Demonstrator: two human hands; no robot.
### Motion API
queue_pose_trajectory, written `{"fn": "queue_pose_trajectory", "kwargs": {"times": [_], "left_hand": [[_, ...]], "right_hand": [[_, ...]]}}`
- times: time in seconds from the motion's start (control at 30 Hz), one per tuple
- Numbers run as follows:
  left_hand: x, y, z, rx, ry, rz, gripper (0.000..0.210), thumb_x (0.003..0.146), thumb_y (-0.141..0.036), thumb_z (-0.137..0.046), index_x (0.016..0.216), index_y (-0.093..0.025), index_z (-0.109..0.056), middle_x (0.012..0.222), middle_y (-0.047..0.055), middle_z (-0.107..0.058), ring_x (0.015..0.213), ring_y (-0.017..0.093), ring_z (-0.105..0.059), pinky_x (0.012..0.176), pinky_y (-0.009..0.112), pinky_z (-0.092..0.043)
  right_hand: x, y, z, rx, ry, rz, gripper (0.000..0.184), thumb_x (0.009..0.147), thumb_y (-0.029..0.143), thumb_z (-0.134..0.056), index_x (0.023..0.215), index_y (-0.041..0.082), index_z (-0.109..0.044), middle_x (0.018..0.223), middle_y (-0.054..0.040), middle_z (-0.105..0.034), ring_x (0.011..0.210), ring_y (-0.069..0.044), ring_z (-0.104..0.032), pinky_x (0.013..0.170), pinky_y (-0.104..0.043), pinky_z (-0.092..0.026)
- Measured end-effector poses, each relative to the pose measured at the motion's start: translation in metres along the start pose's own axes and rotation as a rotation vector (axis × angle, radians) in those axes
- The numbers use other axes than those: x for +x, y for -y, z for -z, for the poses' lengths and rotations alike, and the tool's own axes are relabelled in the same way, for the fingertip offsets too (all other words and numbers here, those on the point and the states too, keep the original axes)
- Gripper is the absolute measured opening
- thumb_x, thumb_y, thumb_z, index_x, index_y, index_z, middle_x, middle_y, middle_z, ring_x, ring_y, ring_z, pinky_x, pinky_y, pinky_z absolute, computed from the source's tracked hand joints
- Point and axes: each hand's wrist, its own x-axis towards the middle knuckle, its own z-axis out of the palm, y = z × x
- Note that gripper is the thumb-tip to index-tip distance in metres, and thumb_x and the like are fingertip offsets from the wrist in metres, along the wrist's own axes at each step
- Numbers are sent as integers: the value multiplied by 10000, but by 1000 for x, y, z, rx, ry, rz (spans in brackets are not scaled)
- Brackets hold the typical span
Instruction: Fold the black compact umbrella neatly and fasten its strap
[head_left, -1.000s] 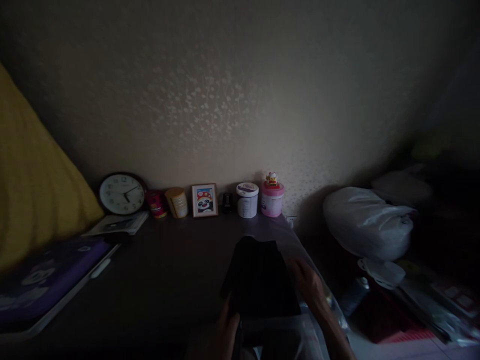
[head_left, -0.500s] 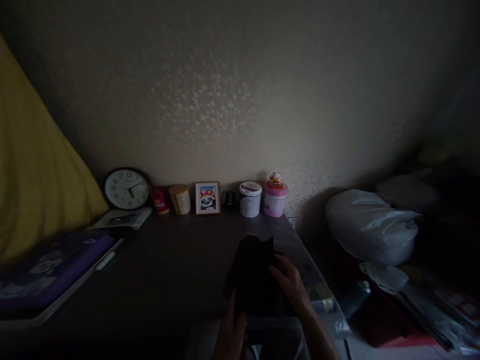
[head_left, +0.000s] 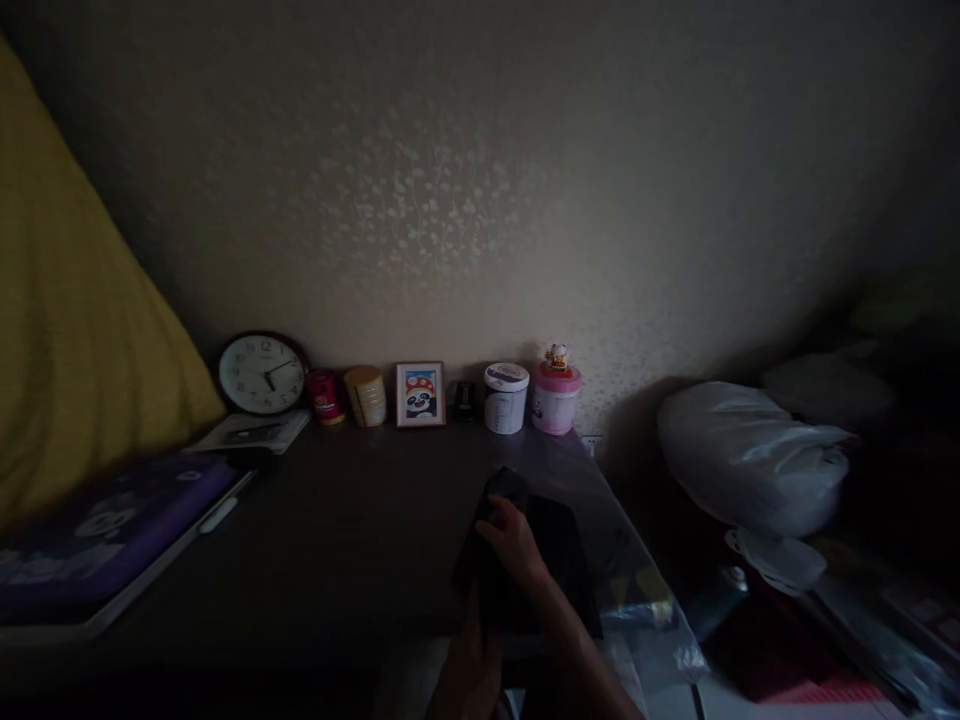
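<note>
A dark black cloth (head_left: 559,550) lies at the near right part of the desk, its folds hard to make out in the dim light. My right hand (head_left: 514,540) reaches across its upper left part, fingers bent and closed on the fabric. At the cloth's near left edge is my left hand (head_left: 471,660), the cloth's edge between its thumb and fingers. Shadow hides part of the left fingers.
Along the wall stand a clock (head_left: 262,373), a red can (head_left: 327,397), a yellow canister (head_left: 366,396), a panda picture frame (head_left: 420,395), a white tub (head_left: 506,399) and a pink tub (head_left: 556,402) with a figurine. A purple case (head_left: 127,525) lies left; a white bag (head_left: 750,460) sits right.
My right hand has moved left from the cloth's right edge to its upper left part. The cloth now spreads further right. My left hand stays near the same edge.
</note>
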Motion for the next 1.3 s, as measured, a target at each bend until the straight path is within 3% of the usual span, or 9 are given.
{"fn": "queue_pose_trajectory", "kwargs": {"times": [0.13, 0.4, 0.53, 0.63, 0.93, 1.1, 1.17, 1.3], "left_hand": [[-5, -5, 2, -7, -24, 18, 617, 808, -285, -383, 1368, -77, -226, 1363, 124, -366, 1222, 212, -401, 986, 264, -322], [-17, -14, 2, -45, -96, -42, 708, 835, -314, -307, 1383, -61, 62, 1235, 149, -520, 959, 217, -597, 771, 268, -447], [-16, -14, 1, 43, -31, -71, 618, 852, -343, -264, 1399, -169, -35, 1212, 101, -550, 807, 201, -629, 643, 271, -444], [-13, -14, -1, 121, 20, -97, 535, 861, -333, -239, 1383, -258, -154, 1286, 68, -487, 829, 181, -623, 620, 249, -434], [-8, -20, 4, 227, 92, -56, 538, 852, -239, -286, 1373, -305, -167, 1253, 68, -517, 987, 203, -583, 784, 284, -435], [-8, -20, 6, 283, 70, -123, 606, 840, -161, -327, 1384, -262, -81, 1364, 30, -395, 1070, 144, -532, 913, 233, -372], [-8, -19, 6, 302, 49, -133, 605, 838, -131, -317, 1383, -245, -81, 1374, 21, -377, 1113, 133, -501, 952, 232, -347], [-8, -20, 4, 379, 15, -117, 619, 822, -117, -356, 1380, -200, -103, 1363, 20, -382, 1178, 135, -446, 954, 215, -349]], "right_hand": [[2, 0, -4, -211, 71, 5, 441, 684, 207, -553, 1115, 111, -541, 791, -41, -642, 733, -173, -595, 641, -246, -421], [3, 3, -4, -366, 115, -4, 435, 705, 242, -546, 1125, 129, -531, 854, -58, -658, 793, -184, -609, 623, -233, -394], [6, 4, -2, -312, 135, -37, 432, 685, 219, -563, 1107, 128, -540, 833, -46, -666, 781, -174, -613, 617, -225, -396], [8, 6, -3, -306, 146, -46, 425, 683, 181, -555, 1104, 132, -536, 806, -33, -674, 760, -159, -619, 608, -212, -396], [10, 7, -9, -428, 172, 72, 317, 693, 169, -556, 1008, 171, -589, 821, -44, -678, 756, -170, -632, 586, -207, -400], [1, -3, 8, -133, 349, 210, 271, 778, 186, -488, 1029, 176, -587, 718, -1, -656, 628, -128, -619, 556, -199, -434], [-6, -10, 19, -74, 257, 312, 237, 826, 234, -453, 1006, 194, -601, 805, -13, -657, 709, -133, -621, 634, -223, -463], [-15, -30, 32, -256, 26, 532, 187, 838, 239, -473, 926, 208, -635, 963, -52, -639, 943, -176, -566, 847, -319, -429]]}}
